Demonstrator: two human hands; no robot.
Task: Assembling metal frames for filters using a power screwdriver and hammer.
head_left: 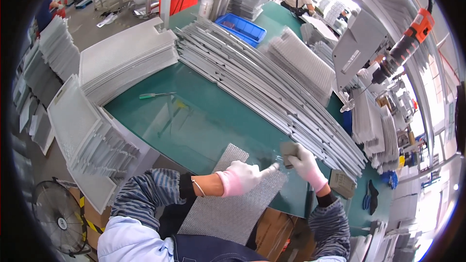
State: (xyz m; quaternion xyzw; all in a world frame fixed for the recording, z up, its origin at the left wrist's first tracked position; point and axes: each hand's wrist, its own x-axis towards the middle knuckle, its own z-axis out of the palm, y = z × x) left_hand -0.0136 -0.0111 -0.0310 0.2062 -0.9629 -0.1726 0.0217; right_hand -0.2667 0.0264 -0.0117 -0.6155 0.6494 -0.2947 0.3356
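Note:
A silver metal mesh panel (pixel 218 218) lies slanted at the table's near edge and reaches back toward my body. My left hand (pixel 241 177), in a white and pink glove, rests on this panel with its index finger stretched out to the right; its other fingers look partly bent. At the panel's right corner, my right hand (pixel 307 166), gloved the same way, grips a small grey-beige block (pixel 290 154). A similar ribbed grey-beige block (pixel 342 183) lies on the table to the right of my right wrist.
Long metal strips (pixel 262 87) lie across the green table (pixel 194 92). White panels (pixel 128 58) are stacked at left. A green-handled screwdriver (pixel 154 95), a blue bin (pixel 241 29) and blue-handled pliers (pixel 366 199) lie around. An orange power screwdriver (pixel 405 43) hangs at upper right.

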